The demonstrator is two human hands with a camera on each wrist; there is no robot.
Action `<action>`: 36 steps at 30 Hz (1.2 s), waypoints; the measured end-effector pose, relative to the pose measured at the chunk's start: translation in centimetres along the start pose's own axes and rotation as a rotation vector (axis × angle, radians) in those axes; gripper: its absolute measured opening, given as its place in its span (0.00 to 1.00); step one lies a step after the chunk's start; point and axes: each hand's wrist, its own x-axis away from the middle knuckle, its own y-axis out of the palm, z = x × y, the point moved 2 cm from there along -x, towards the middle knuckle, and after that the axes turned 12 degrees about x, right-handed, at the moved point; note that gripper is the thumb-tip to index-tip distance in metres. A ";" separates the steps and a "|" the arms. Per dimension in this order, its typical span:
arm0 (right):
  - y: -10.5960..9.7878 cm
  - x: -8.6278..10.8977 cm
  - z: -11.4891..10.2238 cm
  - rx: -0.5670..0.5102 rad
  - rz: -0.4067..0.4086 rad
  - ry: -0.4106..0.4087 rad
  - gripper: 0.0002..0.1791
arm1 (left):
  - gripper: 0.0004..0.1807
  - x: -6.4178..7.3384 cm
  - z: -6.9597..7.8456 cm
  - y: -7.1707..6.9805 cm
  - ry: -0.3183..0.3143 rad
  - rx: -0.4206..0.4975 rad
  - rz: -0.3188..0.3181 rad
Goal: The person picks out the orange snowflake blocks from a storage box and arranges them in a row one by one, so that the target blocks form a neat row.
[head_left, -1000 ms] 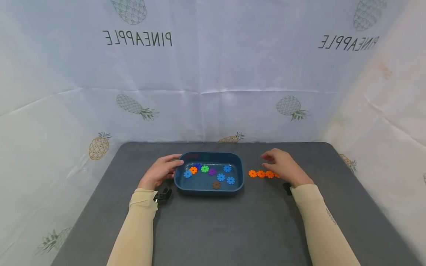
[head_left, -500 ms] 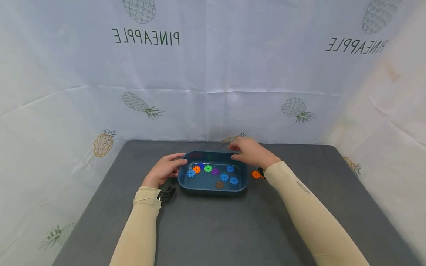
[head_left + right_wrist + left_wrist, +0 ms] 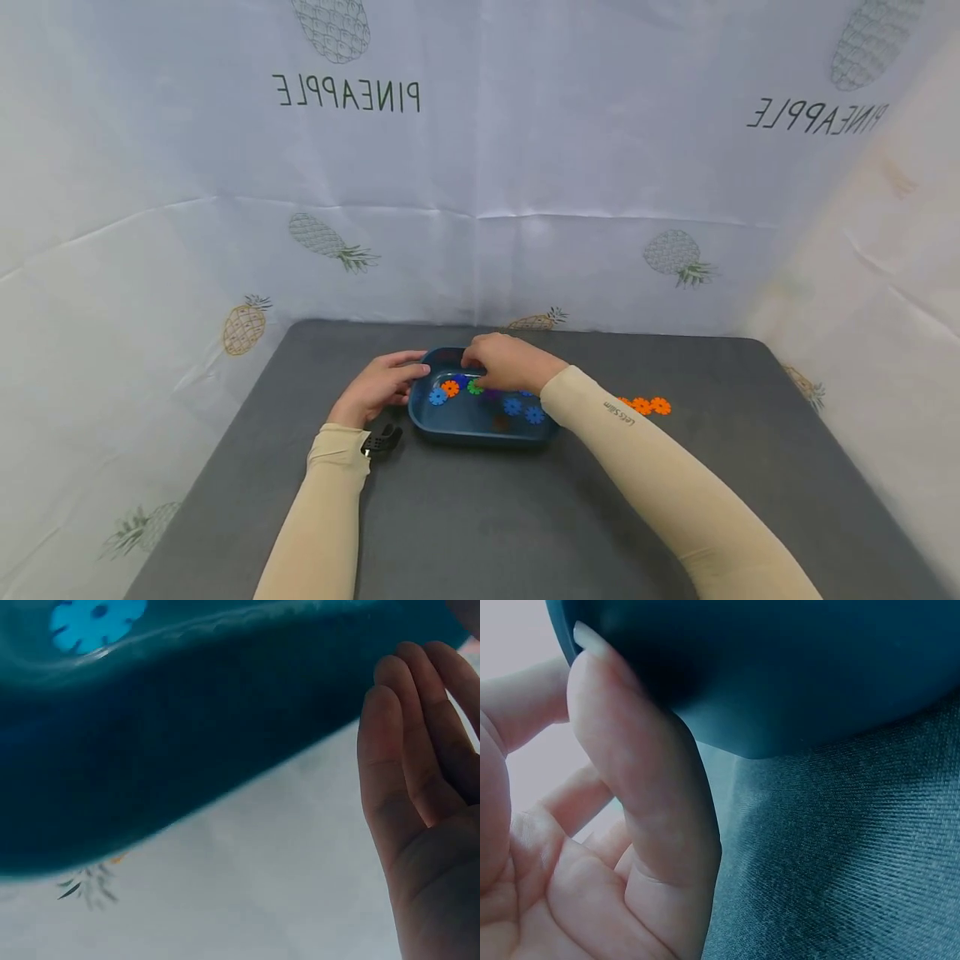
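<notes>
A dark blue plastic tray [image 3: 480, 437] sits on the table, holding several flower-shaped plastic discs. My left hand [image 3: 378, 387] grips its left end, the thumb over the rim in the left wrist view. My right hand [image 3: 513, 362] is over the tray with its fingers pointing down toward a green disc [image 3: 475, 387]. In the right wrist view its fingers [image 3: 390, 735] lie side by side, fairly straight, near the tray wall. An orange disc [image 3: 450, 388] and blue discs [image 3: 534, 415] lie in the tray; a brown disc [image 3: 500, 423] is in shadow. The right hand and sleeve hide others.
A row of orange discs [image 3: 641, 406] lies on the grey table [image 3: 465, 517] right of the tray, partly behind the right sleeve. A white cloth [image 3: 480, 167] with pineapple prints hangs behind and at the sides. A black strap [image 3: 386, 439] is at the left wrist.
My right hand has moved left from the orange row, across the tray's right rim, to above the discs inside. The left hand keeps its hold on the tray. The head view has shifted slightly.
</notes>
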 end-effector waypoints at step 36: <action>3.4 -4.5 -3.0 0.117 -0.002 -0.058 0.10 | 0.30 0.1 0.3 0.0 -0.002 -0.002 0.001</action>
